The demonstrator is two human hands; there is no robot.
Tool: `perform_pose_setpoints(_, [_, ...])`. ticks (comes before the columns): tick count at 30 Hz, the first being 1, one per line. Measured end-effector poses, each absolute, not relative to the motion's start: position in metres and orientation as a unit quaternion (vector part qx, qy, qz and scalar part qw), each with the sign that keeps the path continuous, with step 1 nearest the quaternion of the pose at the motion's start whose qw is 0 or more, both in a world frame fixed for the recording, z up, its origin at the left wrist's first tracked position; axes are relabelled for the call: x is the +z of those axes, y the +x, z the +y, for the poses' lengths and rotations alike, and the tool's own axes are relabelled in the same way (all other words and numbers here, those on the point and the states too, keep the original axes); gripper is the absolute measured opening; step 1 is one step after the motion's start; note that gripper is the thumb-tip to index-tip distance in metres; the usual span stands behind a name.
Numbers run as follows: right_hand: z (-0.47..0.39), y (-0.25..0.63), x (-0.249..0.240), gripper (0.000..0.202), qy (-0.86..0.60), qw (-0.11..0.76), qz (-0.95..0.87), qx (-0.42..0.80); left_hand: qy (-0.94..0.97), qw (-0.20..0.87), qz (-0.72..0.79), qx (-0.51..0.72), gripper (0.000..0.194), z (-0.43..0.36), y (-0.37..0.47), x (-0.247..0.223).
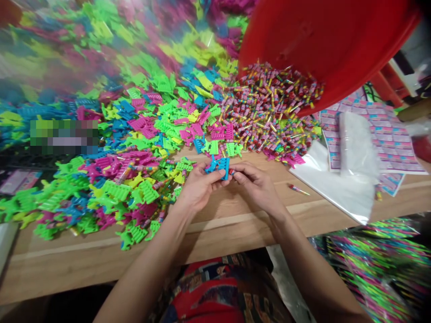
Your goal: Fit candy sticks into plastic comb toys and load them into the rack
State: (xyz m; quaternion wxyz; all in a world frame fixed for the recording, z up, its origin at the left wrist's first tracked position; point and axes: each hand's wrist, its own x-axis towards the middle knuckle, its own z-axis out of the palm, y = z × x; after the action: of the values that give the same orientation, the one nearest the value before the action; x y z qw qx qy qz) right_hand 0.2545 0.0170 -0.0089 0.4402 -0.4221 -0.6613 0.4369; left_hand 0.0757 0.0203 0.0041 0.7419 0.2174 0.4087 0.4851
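My left hand [199, 189] grips a blue plastic toy piece [223, 167] with a ribbed, slotted body, its thumb pressed on the near side. My right hand [258, 186] is closed in a pinch around a small red-ended tube [231, 172] at the right edge of the blue piece. Most of the tube is hidden by the fingers. Both hands meet above the front of the wooden table [229, 215]. A similar loose tube with a thin clear stem [298, 189] lies on the wood to the right.
Beyond my hands spreads a large heap of green, pink, blue and yellow plastic pieces [164, 116]. Small tubes [262, 112] spill from a tipped red basin [323, 49]. Clear plastic bags [336, 184] and printed sheets [390, 134] lie at right. Filled bags [377, 260] sit below the table edge.
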Motion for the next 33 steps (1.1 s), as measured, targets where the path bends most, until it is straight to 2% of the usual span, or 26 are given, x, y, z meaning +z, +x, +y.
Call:
perform_pose_setpoints(9, [0.015,0.248,-0.009,0.026,-0.404,0.475,-0.593,0.510,0.256,0.754,0.396,0.458,0.033,0.015,0.069,0.008])
perform_pose_setpoints(15, [0.018,0.249,-0.009,0.028,-0.405,0.483,-0.622,0.464,0.338,0.635,0.463,0.518,0.027,0.009,0.078,0.012])
perform_pose_setpoints(21, [0.016,0.250,-0.011,0.025,-0.394,0.483,-0.632,0.460,0.307,0.696,0.426,0.489,0.032,0.006,0.079,0.005])
perform_pose_setpoints(26, [0.013,0.244,-0.020,0.018,-0.430,0.452,-0.683,0.381,0.390,0.540,0.542,0.512,0.026,0.000,0.086,0.000])
perform_pose_setpoints(30, [0.008,0.238,-0.012,0.011,-0.418,0.440,-0.689,0.395,0.412,0.540,0.545,0.492,0.029,-0.004,0.078,0.008])
perform_pose_setpoints(33, [0.007,0.246,0.001,0.016,-0.388,0.387,-0.737,0.396,0.457,0.508,0.578,0.446,0.026,-0.010,0.045,0.033])
